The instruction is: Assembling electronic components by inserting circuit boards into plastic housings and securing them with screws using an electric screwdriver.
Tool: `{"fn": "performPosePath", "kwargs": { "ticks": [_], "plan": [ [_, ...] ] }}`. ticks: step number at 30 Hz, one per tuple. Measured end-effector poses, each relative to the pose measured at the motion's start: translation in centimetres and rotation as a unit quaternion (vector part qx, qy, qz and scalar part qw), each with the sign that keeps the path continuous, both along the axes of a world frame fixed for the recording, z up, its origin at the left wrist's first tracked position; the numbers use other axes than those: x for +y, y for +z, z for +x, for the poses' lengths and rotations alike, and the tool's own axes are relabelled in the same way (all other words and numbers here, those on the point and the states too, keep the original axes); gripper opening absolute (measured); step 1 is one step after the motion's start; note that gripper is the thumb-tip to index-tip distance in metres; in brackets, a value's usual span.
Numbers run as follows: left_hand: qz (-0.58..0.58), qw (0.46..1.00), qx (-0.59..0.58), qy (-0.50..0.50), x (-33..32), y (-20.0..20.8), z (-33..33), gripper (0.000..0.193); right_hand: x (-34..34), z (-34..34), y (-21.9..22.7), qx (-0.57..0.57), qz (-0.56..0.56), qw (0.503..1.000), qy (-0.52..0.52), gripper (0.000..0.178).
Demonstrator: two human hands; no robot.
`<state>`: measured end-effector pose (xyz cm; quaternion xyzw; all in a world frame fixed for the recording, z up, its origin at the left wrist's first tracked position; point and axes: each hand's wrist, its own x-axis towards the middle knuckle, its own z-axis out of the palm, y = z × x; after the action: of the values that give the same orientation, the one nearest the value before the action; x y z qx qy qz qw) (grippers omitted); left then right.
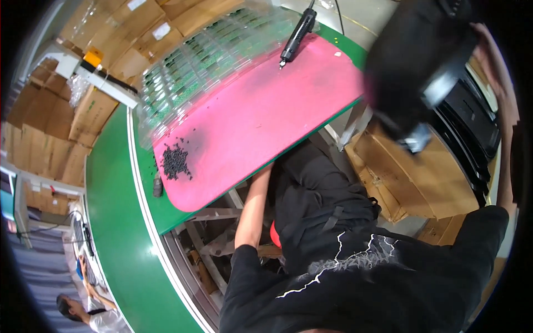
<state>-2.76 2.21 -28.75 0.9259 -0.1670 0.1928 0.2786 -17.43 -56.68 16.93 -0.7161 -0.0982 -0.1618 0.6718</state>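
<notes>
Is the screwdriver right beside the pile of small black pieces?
No, the screwdriver lies at the far edge of the pink mat, the pile at its left end.

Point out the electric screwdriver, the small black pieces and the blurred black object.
Electric screwdriver (298, 35): head view, middle of its body.
Small black pieces (175, 162): head view, middle of pile.
Blurred black object (412, 58): head view, its broad side.

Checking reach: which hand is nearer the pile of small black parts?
Left hand, hidden below the pink mat, right of the pile. Right hand: much farther right, holding the blurred black object.
</notes>
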Motion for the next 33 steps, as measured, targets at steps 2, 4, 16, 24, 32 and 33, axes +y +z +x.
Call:
{"fn": "performPosePath", "kwargs": {
  "ticks": [2, 4, 16, 24, 32, 33],
  "plan": [
    [0.006, 0.974, 0.205, 0.095, -5.6, 8.0, -5.9, 0.039, 9.5, 0.3, -3.3, 0.032, 0.007, 0.996, -0.083, 0.034],
    [-0.028, 0.994, -0.101, 0.028, -4.6, 8.8, -11.1, 0.026, 14.7, 3.3, -5.2, 0.05, 0.136, 0.986, 0.083, 0.023],
    [-0.379, 0.904, -0.194, 0.028, 3.3, 22.3, -19.4, 0.013, 28.4, 7.6, -17.6, 0.425, 0.165, 0.875, 0.161, 0.035],
    [-0.035, 0.999, 0.04, 0.011, 5.1, 33.8, -3.4, 0.02, 27.9, 11.2, -15.5, 0.474, -0.058, 0.781, 0.403, 0.02],
    [0.149, 0.965, 0.159, -0.146, 6.1, 28.5, 5.5, 0.031, 33.7, 21.0, -11.3, 0.092, -0.265, 0.896, 0.343, 0.02],
    [0.166, 0.965, 0.155, -0.129, 6.2, 28.8, 4.9, 0.032, 34.6, 22.8, -11.5, 0.045, -0.275, 0.906, 0.319, 0.02]
  ]
}}
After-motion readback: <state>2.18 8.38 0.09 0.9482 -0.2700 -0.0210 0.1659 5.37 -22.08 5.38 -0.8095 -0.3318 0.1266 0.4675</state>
